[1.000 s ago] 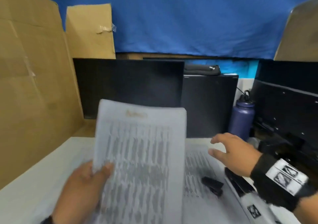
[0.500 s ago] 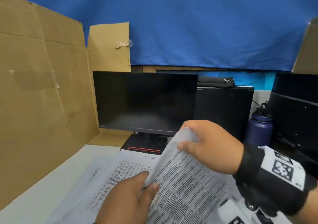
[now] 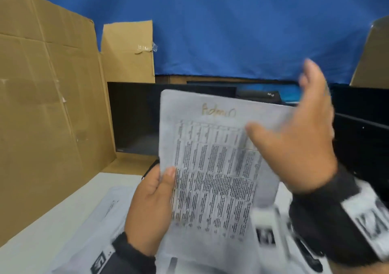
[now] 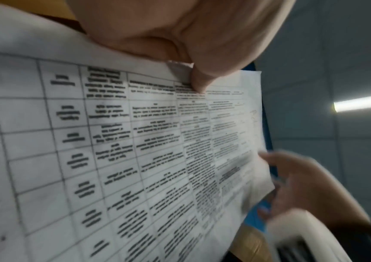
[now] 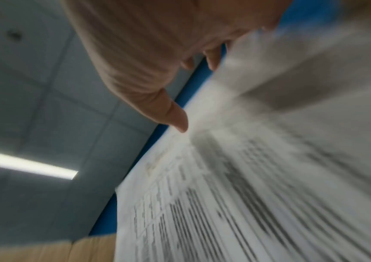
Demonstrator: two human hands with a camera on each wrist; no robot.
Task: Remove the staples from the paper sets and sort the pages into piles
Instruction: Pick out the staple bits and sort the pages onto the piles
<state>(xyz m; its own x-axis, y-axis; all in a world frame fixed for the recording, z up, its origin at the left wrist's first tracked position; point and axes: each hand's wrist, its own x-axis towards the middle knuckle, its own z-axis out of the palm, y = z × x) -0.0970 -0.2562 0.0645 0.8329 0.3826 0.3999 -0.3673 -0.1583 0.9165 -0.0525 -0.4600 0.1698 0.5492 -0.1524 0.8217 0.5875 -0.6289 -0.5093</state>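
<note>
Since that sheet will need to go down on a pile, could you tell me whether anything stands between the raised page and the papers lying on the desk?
Nothing visible does. The left hand holds the page upright above the papers on the desk; the right hand is at its right edge.

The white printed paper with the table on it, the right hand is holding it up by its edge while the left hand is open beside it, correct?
Not quite: the hands are swapped. The head view shows the left hand holding up the white printed paper by its edge, while the right hand is open beside it.
</note>
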